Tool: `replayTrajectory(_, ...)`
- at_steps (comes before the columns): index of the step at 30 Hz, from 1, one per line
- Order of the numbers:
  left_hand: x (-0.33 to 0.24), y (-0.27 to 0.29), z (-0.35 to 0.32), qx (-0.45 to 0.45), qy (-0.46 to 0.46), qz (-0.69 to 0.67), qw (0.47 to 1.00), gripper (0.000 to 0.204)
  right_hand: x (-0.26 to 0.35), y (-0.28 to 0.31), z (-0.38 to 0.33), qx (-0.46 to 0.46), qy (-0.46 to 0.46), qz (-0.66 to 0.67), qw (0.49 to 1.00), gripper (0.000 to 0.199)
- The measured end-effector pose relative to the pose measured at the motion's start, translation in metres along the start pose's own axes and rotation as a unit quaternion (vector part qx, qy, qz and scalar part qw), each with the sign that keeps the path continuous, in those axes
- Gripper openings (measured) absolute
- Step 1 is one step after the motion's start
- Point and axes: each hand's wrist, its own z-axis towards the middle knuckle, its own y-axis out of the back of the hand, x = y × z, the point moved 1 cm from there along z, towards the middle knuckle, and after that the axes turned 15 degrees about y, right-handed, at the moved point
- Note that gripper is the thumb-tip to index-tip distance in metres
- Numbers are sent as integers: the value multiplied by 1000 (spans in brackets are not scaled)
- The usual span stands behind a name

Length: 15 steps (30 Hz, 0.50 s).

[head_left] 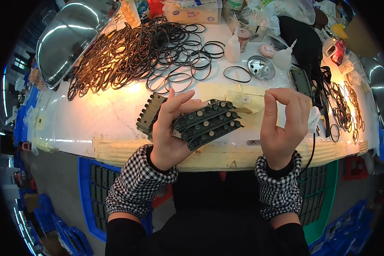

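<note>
L hand (168, 136) clamped on a fan of three long dark-green strips (207, 123), hard plastic w/ rows of round studs, held over the bench's near edge. R hand (281, 123) up beside them, thumb and forefinger pinched together; can't tell if anything sits between. A fourth ribbed strip (148, 113) lies on the bench (111, 123) just behind the L hand. Big tangle of thin black rubber rings (132, 53) covers the far-left part, glossy, round. Small white squeeze bottle (232, 49) and shiny metal dish (260, 67) toward the far edge. Pale rectangular box w/ coloured lettering (192, 12) at the far edge. Blue crate (94, 187) under the near-left corner.
</note>
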Motion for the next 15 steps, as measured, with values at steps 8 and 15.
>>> replayTrajectory(8, -3, 0, 2, 15, -29, 7, 999, 85, 31, -18, 3, -24, -111, 345, 932, 4)
replayTrajectory(15, -5, 1, 2, 13, -33, 18, 999, 85, 34, -26, 1, -17, -106, 346, 932, 4)
